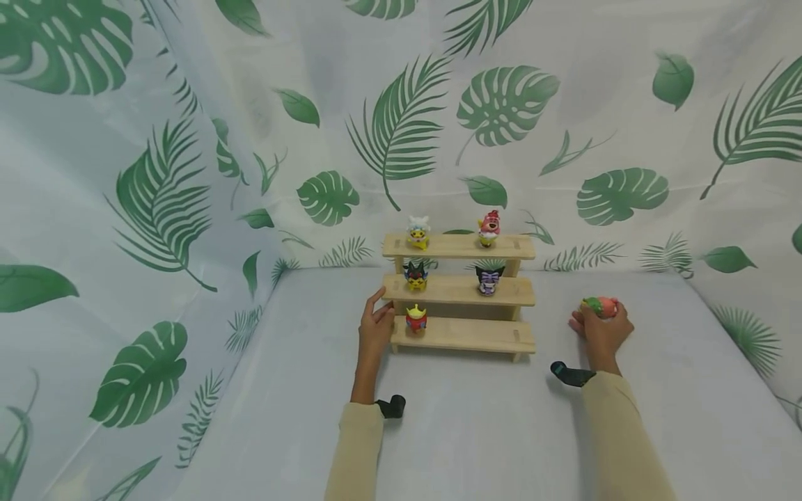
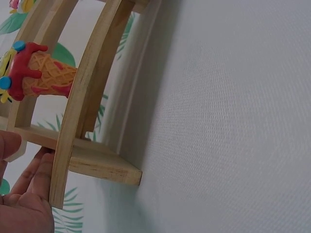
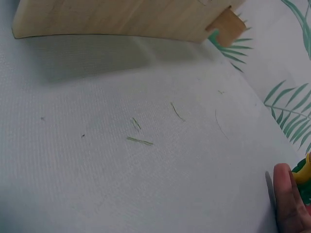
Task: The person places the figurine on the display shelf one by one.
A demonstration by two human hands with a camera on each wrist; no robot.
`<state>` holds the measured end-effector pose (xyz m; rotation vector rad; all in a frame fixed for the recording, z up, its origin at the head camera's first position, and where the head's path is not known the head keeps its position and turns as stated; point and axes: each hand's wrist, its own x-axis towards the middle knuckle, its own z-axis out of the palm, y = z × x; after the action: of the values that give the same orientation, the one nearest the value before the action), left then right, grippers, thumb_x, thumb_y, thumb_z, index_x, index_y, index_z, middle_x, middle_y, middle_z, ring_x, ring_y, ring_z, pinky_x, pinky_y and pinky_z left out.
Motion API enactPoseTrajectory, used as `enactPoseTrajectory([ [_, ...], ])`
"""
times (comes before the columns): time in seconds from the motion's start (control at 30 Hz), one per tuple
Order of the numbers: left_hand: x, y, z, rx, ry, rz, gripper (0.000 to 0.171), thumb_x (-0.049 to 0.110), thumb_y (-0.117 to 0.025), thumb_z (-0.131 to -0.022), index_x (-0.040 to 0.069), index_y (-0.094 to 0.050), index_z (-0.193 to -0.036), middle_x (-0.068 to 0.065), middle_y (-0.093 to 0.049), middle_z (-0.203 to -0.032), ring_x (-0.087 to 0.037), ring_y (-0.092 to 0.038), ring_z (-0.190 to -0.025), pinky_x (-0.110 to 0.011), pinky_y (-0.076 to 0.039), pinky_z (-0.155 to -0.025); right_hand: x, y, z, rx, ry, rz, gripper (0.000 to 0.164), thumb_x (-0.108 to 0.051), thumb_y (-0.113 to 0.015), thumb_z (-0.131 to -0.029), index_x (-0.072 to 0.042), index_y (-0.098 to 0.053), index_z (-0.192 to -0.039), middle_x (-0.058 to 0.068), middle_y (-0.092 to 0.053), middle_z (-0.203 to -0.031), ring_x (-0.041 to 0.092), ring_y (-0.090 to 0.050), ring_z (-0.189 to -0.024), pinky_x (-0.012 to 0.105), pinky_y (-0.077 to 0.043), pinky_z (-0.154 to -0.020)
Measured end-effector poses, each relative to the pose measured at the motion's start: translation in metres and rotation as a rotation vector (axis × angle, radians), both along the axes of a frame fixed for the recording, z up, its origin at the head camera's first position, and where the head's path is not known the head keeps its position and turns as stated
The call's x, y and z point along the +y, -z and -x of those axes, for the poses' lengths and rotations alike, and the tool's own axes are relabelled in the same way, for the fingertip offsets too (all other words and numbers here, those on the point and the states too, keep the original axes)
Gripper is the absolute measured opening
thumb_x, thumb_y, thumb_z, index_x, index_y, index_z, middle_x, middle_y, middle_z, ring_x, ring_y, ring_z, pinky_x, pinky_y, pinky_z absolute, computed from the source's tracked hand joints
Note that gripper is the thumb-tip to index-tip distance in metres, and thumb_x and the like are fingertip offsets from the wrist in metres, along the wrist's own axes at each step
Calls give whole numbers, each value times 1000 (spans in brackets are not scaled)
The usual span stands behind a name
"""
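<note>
My right hand [image 1: 604,334] holds a small figurine [image 1: 601,306] in green and pinkish red over the table, right of a three-tier wooden display shelf [image 1: 464,334]. Only a finger and part of the figurine's green and yellow side [image 3: 303,174] show in the right wrist view. At the shelf's left end, my left hand [image 1: 376,330] grips the edge, fingers around the lower boards. Closest to it, on the bottom tier, stands a yellow, red and blue figurine [image 1: 416,319], whose waffle-cone body [image 2: 48,75] appears in the left wrist view.
On the top tier stand a white-hooded figurine [image 1: 418,233] and a pink-hooded one [image 1: 489,228]. The middle tier bears a black-eared yellow figurine [image 1: 415,277] and a black-and-purple one [image 1: 489,280]. Behind hangs a leaf-patterned sheet [image 1: 401,139]. Thin green scraps [image 3: 140,141] lie on the table.
</note>
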<state>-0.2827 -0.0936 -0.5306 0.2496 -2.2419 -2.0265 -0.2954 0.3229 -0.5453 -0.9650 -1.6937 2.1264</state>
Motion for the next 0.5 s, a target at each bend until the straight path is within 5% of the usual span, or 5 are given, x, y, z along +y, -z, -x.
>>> enactPoseTrajectory([
  [0.33, 1, 1, -2, 0, 6, 13, 49, 20, -58, -99, 40, -46, -142, -8, -66, -129, -23, -63, -118, -37, -51, -89, 0, 0, 11, -89, 109, -62, 78, -12, -68, -88, -25, -23, -150, 2, -11, -152, -5, -60, -64, 14, -53, -64],
  [0.5, 0, 0, -1, -1, 3, 6, 48, 20, -57, -99, 40, -47, -141, -7, -66, -129, -22, -63, -117, -35, -51, -88, -1, 1, 11, -66, 115, -53, 77, -11, -68, -87, -23, -22, -147, 3, -14, -151, -4, -60, -61, 14, -53, -62],
])
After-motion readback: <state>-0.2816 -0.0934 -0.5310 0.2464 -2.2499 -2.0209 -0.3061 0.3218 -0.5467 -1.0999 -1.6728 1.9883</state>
